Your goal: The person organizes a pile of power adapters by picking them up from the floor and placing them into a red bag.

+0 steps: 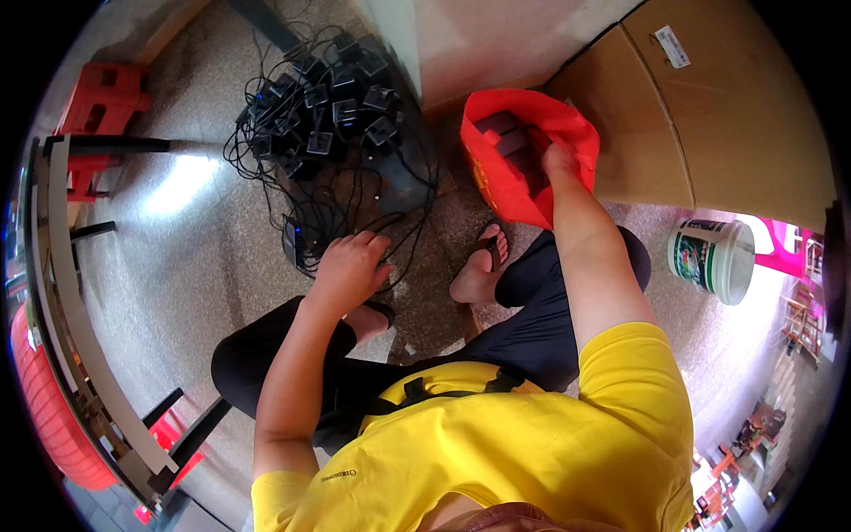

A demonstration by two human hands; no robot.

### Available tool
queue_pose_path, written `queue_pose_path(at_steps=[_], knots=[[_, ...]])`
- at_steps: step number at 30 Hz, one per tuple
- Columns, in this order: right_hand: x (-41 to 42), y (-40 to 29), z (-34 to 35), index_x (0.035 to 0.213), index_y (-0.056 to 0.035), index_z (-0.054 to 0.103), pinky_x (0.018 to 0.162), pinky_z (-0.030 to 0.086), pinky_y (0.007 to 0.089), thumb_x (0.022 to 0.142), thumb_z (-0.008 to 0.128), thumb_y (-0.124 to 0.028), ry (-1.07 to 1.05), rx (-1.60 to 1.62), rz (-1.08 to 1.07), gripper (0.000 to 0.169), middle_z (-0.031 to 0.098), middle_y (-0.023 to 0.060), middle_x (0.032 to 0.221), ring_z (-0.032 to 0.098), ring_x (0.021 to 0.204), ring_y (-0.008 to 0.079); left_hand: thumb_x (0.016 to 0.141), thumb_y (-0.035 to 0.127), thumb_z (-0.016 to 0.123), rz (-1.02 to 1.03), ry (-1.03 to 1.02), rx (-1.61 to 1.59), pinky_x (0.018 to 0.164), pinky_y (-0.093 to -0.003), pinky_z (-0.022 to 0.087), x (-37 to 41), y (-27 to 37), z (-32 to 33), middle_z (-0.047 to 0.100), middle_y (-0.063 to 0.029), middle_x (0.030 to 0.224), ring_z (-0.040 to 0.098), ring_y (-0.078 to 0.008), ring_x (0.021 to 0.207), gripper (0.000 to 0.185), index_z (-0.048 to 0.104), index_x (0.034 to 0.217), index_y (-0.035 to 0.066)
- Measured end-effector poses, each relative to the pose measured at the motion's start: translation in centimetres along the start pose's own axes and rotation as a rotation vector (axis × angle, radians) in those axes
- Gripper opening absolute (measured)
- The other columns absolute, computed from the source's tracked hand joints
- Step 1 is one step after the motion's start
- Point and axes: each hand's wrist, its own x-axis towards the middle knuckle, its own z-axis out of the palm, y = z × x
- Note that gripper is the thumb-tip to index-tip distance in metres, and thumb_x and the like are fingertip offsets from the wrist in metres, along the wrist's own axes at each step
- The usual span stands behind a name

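Note:
My right hand [560,159] reaches inside an upright red fabric bag [508,193], and its fingers are partly hidden there. Dark brown, block-like items [512,143] lie in the bag beside that hand. Back upward, my left hand [352,266] is over loose black cables [339,213], with the thumb apart from the fingers and nothing visibly held. Whether it touches the cables is unclear. Close to its left is a small black device [292,243] with a blue light. Farther off, several black box-shaped devices [332,113] sit in a heap, tangled in their cables.
A large cardboard box [638,120] stands behind the bag, against the wall [479,46]. To the right is a white plastic bucket [711,259]. A table [93,319] and red plastic stools [103,100] are at left. My feet [475,272] rest between the bag and cables.

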Motion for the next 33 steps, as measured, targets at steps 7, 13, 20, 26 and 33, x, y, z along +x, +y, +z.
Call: queue_pose_path(at_steps=[7, 13, 20, 26, 33], knots=[[1.9, 2.6, -2.7, 0.12, -0.0052, 0.07, 0.099, 0.051, 0.0445, 0.093, 0.061, -0.035, -0.095, -1.442, -0.188, 0.042, 0.07, 0.0186, 0.121, 0.067, 0.113, 0.0309, 0.081, 0.024, 0.079, -0.083, -0.051, 0.009, 0.089, -0.0447, 0.052, -0.1, 0.2, 0.2, 0.068, -0.0102, 0.108, 0.068, -0.0322, 0.101, 0.04, 0.068, 0.116, 0.009], [-0.7, -1.7, -1.0, 0.105, -0.004, 0.077, 0.091, 0.056, 0.0452, 0.082, 0.078, -0.028, -0.245, -1.826, -0.256, 0.033, 0.074, 0.0216, 0.107, 0.073, 0.102, 0.0314, 0.083, 0.026, 0.071, 0.009, 0.037, 0.034, 0.088, -0.0444, 0.053, -0.8, -0.5, 0.5, 0.068, -0.0101, 0.105, 0.067, -0.0314, 0.101, 0.032, 0.068, 0.111, 0.011], [-12.1, -13.7, 6.4, 0.092, -0.0047, 0.078, 0.081, 0.057, 0.0463, 0.082, 0.076, -0.034, -0.628, -1.817, -0.433, 0.031, 0.075, 0.0183, 0.092, 0.072, 0.087, 0.035, 0.081, 0.029, 0.078, 0.01, 0.109, 0.065, 0.082, -0.0435, 0.053, -2.5, -0.5, -1.5, 0.069, -0.0094, 0.101, 0.069, -0.0296, 0.095, 0.031, 0.07, 0.102, 0.009], [-23.4, -13.5, 15.7, 0.113, -0.0058, 0.071, 0.091, 0.054, 0.0469, 0.086, 0.074, -0.028, -0.641, -1.352, -1.049, 0.034, 0.071, 0.0163, 0.109, 0.067, 0.105, 0.0366, 0.084, 0.025, 0.072, 0.006, 0.184, 0.076, 0.08, -0.0428, 0.052, -4.5, -0.9, -1.9, 0.069, -0.0089, 0.099, 0.069, -0.0288, 0.093, 0.023, 0.072, 0.101, 0.009], [-21.3, -7.6, 25.4, 0.133, -0.0134, 0.064, 0.096, 0.055, 0.0463, 0.08, 0.079, -0.02, -0.567, -1.458, -1.124, 0.055, 0.06, 0.0121, 0.131, 0.064, 0.115, 0.0356, 0.085, 0.018, 0.067, -0.038, 0.199, 0.098, 0.079, -0.0416, 0.051, -5.9, -1.8, -0.2, 0.071, -0.0095, 0.099, 0.07, -0.028, 0.093, 0.019, 0.073, 0.101, 0.009]])
